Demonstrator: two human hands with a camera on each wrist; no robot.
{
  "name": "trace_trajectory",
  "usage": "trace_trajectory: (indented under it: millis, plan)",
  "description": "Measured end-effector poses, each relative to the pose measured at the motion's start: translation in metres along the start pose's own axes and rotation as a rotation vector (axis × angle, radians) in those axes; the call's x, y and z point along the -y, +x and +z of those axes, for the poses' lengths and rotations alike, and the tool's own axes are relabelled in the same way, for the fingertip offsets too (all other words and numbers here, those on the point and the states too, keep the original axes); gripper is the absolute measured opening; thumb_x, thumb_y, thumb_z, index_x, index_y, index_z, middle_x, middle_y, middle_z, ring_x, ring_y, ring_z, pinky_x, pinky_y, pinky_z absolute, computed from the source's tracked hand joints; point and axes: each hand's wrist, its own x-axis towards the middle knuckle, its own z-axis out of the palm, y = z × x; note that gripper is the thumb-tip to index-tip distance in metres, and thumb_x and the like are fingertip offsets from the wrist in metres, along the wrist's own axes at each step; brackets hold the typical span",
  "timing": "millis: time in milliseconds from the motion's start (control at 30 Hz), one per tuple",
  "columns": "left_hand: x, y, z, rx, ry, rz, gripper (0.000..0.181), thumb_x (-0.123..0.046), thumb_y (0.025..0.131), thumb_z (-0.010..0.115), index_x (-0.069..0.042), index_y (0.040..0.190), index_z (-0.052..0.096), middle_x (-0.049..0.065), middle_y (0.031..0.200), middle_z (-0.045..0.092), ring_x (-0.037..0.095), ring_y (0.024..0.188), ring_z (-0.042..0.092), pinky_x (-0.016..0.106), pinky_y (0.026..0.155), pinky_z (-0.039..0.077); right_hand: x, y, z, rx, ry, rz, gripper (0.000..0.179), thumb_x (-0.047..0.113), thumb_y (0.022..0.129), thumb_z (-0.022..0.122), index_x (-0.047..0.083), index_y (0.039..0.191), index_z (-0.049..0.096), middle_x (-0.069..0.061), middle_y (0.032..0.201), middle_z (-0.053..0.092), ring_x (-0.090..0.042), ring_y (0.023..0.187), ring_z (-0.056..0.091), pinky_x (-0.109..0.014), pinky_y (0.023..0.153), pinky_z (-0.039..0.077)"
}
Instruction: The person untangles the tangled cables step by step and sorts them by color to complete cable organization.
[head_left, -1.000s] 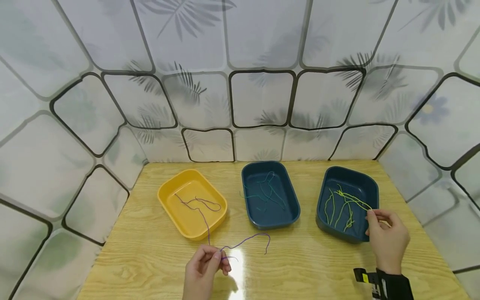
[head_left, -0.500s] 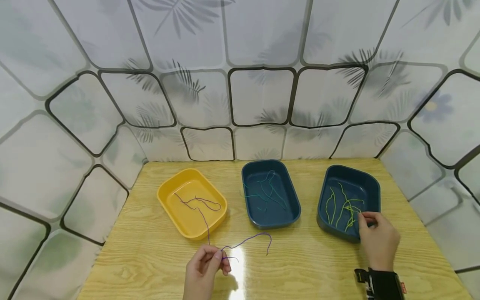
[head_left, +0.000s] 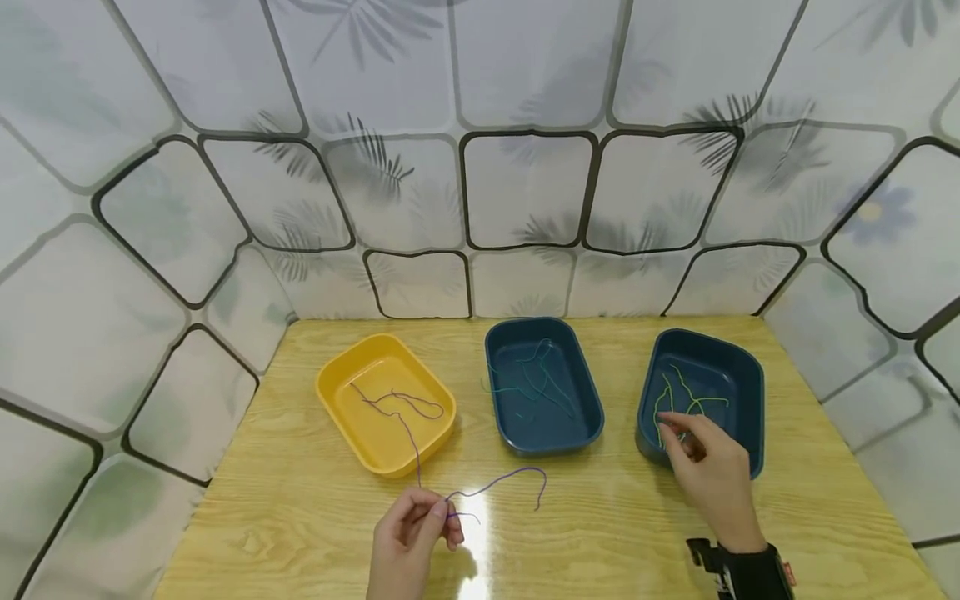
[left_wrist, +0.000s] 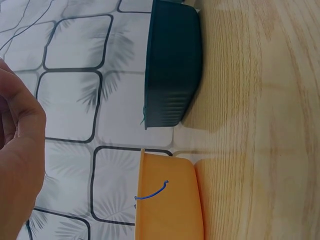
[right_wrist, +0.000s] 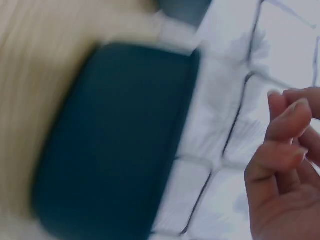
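Observation:
My left hand (head_left: pixel 411 529) pinches a purple thread (head_left: pixel 495 481) between thumb and forefinger, in front of the yellow bin (head_left: pixel 330 398). Part of the thread runs back over the rim and lies looped inside, and a loose end arcs right above the table. My right hand (head_left: pixel 708 467) is over the near part of the right blue bin (head_left: pixel 750 392), thumb and forefinger slightly apart beside a yellow-green thread (head_left: pixel 655 410). More yellow-green threads lie in that bin, partly hidden by the hand. No thread shows between the right fingers (right_wrist: pixel 295 122) in the right wrist view.
Between the two bins stands another blue bin (head_left: pixel 588 417) with teal threads (head_left: pixel 551 383), one end hanging over its left rim. All three rest on a wooden table (head_left: pixel 585 533), with a patterned curtain (head_left: pixel 525 200) behind and at both sides.
My right hand first lowered the bunched yellow-green threads into the right bin, then moved left toward the thread at its left side. My left hand stays nearly still with the purple thread.

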Motion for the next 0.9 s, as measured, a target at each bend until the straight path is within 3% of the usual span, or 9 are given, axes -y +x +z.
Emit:
trace_trajectory:
  millis: [133, 333, 533, 600, 833, 900]
  plan:
    - [0.0, 0.0, 0.002, 0.018, 0.008, -0.005, 0.004, 0.016, 0.097, 0.049, 0.015, 0.095, 0.052, 0.016, 0.084, 0.064, 0.017, 0.07, 0.065, 0.03, 0.056, 0.057, 0.086, 0.025, -0.004, 0.169, 0.196, -0.05, 0.032, -0.006, 0.085, 0.076, 0.012, 0.111, 0.073, 0.009, 0.088, 0.063, -0.004, 0.061, 0.047, -0.017, 0.054, 0.039]
    - [-0.003, 0.001, 0.009, 0.049, -0.002, -0.05, 0.005, 0.015, 0.097, 0.05, 0.012, 0.096, 0.054, 0.018, 0.082, 0.063, 0.016, 0.07, 0.065, 0.032, 0.057, 0.057, 0.148, 0.032, 0.004, 0.3, 0.519, -0.124, 0.039, -0.01, 0.085, 0.073, 0.01, 0.119, 0.071, 0.008, 0.091, 0.063, -0.005, 0.068, 0.051, -0.017, 0.056, 0.044]
    - [-0.007, -0.001, 0.015, 0.043, -0.003, -0.136, 0.005, 0.012, 0.097, 0.054, 0.011, 0.092, 0.053, 0.014, 0.08, 0.064, 0.013, 0.068, 0.065, 0.032, 0.058, 0.058, 0.175, 0.035, 0.005, 0.36, 0.602, -0.179, 0.038, -0.003, 0.086, 0.076, 0.014, 0.119, 0.071, 0.009, 0.088, 0.06, -0.003, 0.069, 0.052, -0.016, 0.057, 0.045]
    - [-0.007, -0.001, 0.015, 0.057, -0.003, -0.106, 0.005, 0.013, 0.097, 0.053, 0.012, 0.093, 0.053, 0.018, 0.079, 0.062, 0.015, 0.068, 0.065, 0.033, 0.057, 0.057, 0.177, 0.035, 0.004, 0.367, 0.606, -0.186, 0.036, -0.004, 0.085, 0.076, 0.015, 0.116, 0.072, 0.008, 0.089, 0.061, -0.003, 0.07, 0.052, -0.016, 0.057, 0.045]
    - [-0.009, 0.0, 0.016, 0.047, -0.012, -0.11, 0.005, 0.012, 0.098, 0.053, 0.012, 0.093, 0.053, 0.02, 0.079, 0.063, 0.014, 0.068, 0.065, 0.032, 0.057, 0.057, 0.178, 0.034, 0.006, 0.38, 0.641, -0.253, 0.035, -0.009, 0.08, 0.079, 0.015, 0.105, 0.073, 0.004, 0.092, 0.063, -0.004, 0.071, 0.056, -0.014, 0.059, 0.047]
    - [-0.008, 0.0, 0.016, 0.059, -0.015, -0.083, 0.004, 0.014, 0.097, 0.052, 0.013, 0.094, 0.053, 0.021, 0.079, 0.062, 0.016, 0.068, 0.065, 0.034, 0.057, 0.057, 0.178, 0.034, 0.006, 0.385, 0.643, -0.263, 0.036, -0.01, 0.079, 0.079, 0.015, 0.103, 0.073, 0.003, 0.092, 0.063, -0.004, 0.07, 0.056, -0.014, 0.058, 0.047]
